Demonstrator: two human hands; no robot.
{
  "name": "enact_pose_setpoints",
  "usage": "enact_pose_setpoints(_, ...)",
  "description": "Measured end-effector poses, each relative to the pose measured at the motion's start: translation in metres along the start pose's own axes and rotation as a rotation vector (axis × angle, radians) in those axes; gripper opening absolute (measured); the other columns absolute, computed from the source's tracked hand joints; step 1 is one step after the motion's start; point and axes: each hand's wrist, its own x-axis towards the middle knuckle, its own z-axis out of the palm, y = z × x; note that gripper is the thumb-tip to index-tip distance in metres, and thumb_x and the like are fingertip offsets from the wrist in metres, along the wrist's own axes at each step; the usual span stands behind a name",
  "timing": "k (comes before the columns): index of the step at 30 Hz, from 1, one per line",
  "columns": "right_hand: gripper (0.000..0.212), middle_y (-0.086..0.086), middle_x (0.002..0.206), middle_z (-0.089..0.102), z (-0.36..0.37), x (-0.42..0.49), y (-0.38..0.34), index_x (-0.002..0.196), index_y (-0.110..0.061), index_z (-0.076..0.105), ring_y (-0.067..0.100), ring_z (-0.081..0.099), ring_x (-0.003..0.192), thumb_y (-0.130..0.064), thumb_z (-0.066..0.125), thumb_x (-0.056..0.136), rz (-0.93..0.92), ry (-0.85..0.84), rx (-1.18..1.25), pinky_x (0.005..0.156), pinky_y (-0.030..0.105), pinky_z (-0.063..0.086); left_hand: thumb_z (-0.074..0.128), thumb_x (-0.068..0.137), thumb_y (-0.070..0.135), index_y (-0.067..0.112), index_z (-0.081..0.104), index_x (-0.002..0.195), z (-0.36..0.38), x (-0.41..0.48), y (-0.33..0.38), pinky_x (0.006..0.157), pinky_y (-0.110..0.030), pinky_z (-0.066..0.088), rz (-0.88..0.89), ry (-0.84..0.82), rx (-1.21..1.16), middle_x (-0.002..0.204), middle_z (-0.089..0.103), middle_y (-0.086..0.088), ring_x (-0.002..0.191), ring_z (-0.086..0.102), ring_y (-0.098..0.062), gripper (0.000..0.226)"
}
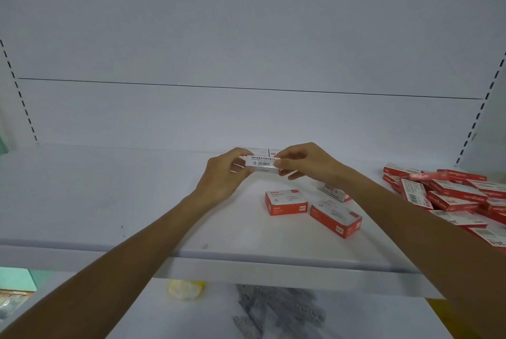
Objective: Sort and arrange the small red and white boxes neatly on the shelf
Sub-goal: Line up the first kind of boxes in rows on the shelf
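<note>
Both hands hold one small white box point(260, 162), barcode side facing me, above the white shelf point(109, 196). My left hand point(226, 174) pinches its left end and my right hand point(304, 163) pinches its right end. Just behind it, two boxes point(267, 151) stand side by side near the back wall, mostly hidden. Two red and white boxes point(284, 202) point(336, 217) lie loose in front, and a third point(332, 193) is partly under my right forearm. A jumbled pile of red and white boxes point(454, 196) fills the shelf's right end.
The shelf's front lip point(246, 259) runs across below my forearms. On the lower shelf lie a yellow-white wrapped item point(186, 289) and several grey metal pieces point(276, 311). Slotted uprights point(19, 92) point(482, 108) flank the back panel.
</note>
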Motion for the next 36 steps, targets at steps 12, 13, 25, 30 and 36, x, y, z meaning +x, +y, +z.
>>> enact_pose_setpoints(12,0.035,-0.005,0.111,0.061,0.017,0.004,0.004,0.108,-0.019,0.064,0.001,0.060,0.079,-0.020,0.076,0.075,-0.028,0.037,-0.302,0.060,0.005,0.044,0.070,0.080,0.013,0.013,0.060,0.109,0.003,0.003,-0.013,0.061,-0.002,0.044,-0.072,-0.018,0.058,0.100,0.062,0.003,0.081,0.059,-0.009,0.030)
enact_pose_setpoints(13,0.034,-0.004,0.111,0.061,0.019,0.005,0.005,0.108,-0.019,0.064,0.003,0.059,0.081,-0.022,0.075,0.076,-0.014,0.017,-0.336,0.060,0.006,0.044,0.069,0.080,0.013,0.013,0.062,0.106,0.003,0.003,-0.015,0.062,-0.003,0.043,-0.087,-0.033,0.079,0.100,0.064,0.001,0.079,0.059,-0.008,0.027)
enact_pose_setpoints(25,0.026,0.001,0.093,0.063,0.029,0.028,0.015,0.105,-0.015,0.067,0.011,0.059,0.080,-0.022,0.071,0.080,0.022,0.068,-0.420,0.058,0.011,0.045,0.064,0.083,0.022,0.018,0.065,0.101,0.004,0.012,-0.033,0.090,-0.032,0.049,-0.130,-0.115,0.235,0.097,0.065,0.004,0.090,0.060,-0.013,0.018)
enact_pose_setpoints(30,0.024,-0.002,0.086,0.058,0.029,0.040,0.021,0.100,-0.010,0.068,0.009,0.054,0.077,-0.019,0.073,0.078,0.021,0.121,-0.402,0.061,0.009,0.039,0.064,0.084,0.024,0.018,0.066,0.099,0.005,0.016,-0.037,0.083,-0.020,0.044,-0.094,-0.179,0.250,0.099,0.065,0.003,0.093,0.059,-0.010,0.016)
enact_pose_setpoints(36,0.024,-0.001,0.088,0.056,0.029,0.052,0.023,0.098,-0.007,0.066,0.011,0.055,0.080,-0.017,0.073,0.077,0.006,0.106,-0.421,0.064,0.011,0.041,0.063,0.084,0.024,0.019,0.065,0.104,0.007,0.023,-0.042,0.081,-0.016,0.037,-0.090,-0.197,0.280,0.104,0.063,0.006,0.093,0.054,-0.007,0.020)
